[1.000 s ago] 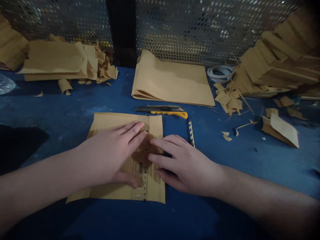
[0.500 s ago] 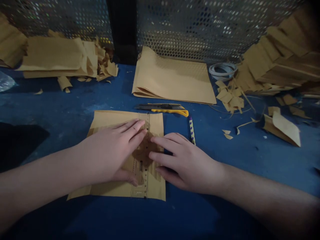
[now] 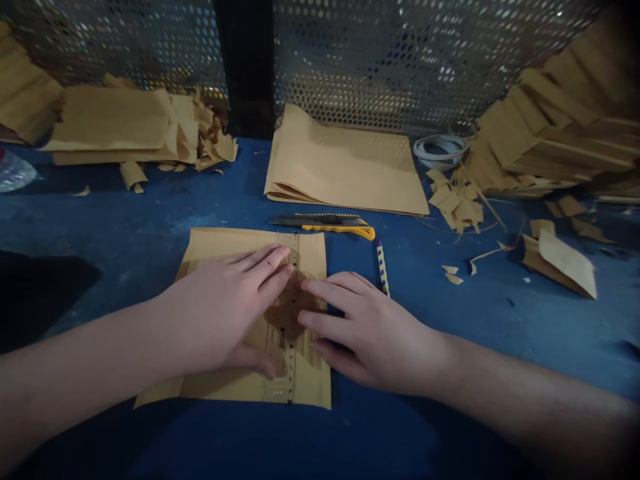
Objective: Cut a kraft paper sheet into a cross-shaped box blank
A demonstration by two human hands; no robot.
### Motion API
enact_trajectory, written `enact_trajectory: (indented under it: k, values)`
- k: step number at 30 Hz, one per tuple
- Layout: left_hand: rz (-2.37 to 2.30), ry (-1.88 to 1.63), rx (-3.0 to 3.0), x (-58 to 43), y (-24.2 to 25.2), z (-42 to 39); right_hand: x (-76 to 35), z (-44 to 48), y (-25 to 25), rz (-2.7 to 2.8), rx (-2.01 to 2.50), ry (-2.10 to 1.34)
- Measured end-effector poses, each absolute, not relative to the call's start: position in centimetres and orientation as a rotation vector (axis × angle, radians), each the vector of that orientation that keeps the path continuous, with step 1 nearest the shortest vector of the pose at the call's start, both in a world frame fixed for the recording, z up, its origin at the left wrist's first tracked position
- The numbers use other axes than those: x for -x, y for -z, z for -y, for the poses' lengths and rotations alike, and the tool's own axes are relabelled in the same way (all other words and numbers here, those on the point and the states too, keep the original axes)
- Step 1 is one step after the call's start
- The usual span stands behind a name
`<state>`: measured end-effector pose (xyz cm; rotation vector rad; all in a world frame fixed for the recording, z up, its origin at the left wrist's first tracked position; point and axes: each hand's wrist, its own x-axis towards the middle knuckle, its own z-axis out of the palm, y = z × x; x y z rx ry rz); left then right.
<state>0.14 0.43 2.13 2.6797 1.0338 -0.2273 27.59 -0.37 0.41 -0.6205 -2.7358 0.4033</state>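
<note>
A brown paper sheet [image 3: 220, 243] lies flat on the blue table [image 3: 150, 213] in front of me. A clear plastic ruler [image 3: 287, 373] rests lengthwise along its right side. My left hand [image 3: 225, 310] presses flat on the paper and the ruler, fingers stretched out. My right hand [image 3: 365, 327] lies beside it, fingers extended onto the paper's right edge and touching the ruler. Neither hand holds anything.
A yellow utility knife [image 3: 325, 223] and a patterned pencil [image 3: 383, 267] lie just beyond the sheet. A stack of brown paper [image 3: 345, 167] sits behind, more piles [image 3: 110, 123] at left and right [image 3: 560, 133], scraps [image 3: 457, 200], a tape roll [image 3: 440, 150]. Perforated metal wall [image 3: 375, 60] at the back.
Both hands stay in place on the paper and ruler. Only the view has shifted slightly.
</note>
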Motion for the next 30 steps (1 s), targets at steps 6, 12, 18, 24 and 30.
enact_trajectory:
  k: [6,12,18,24,30]
  values:
    - [-1.017,0.252,-2.707,-0.19,-2.16,-0.46,-27.57,0.35,-0.35,2.735,0.619,-0.403]
    - [-1.019,0.267,-2.710,0.05,-2.04,-0.45,-27.62,0.43,-0.19,2.727,0.613,-0.391]
    - [-1.027,0.256,-2.707,0.22,-1.87,-0.47,-27.71,0.32,-0.08,2.716,0.603,-0.384]
    - [-1.034,0.257,-2.686,0.36,-1.68,-0.54,-27.68,0.36,0.02,2.709,0.601,-0.385]
    - [-1.062,0.293,-2.677,0.12,-2.05,-0.40,-27.62,0.33,-0.03,2.709,0.602,-0.386]
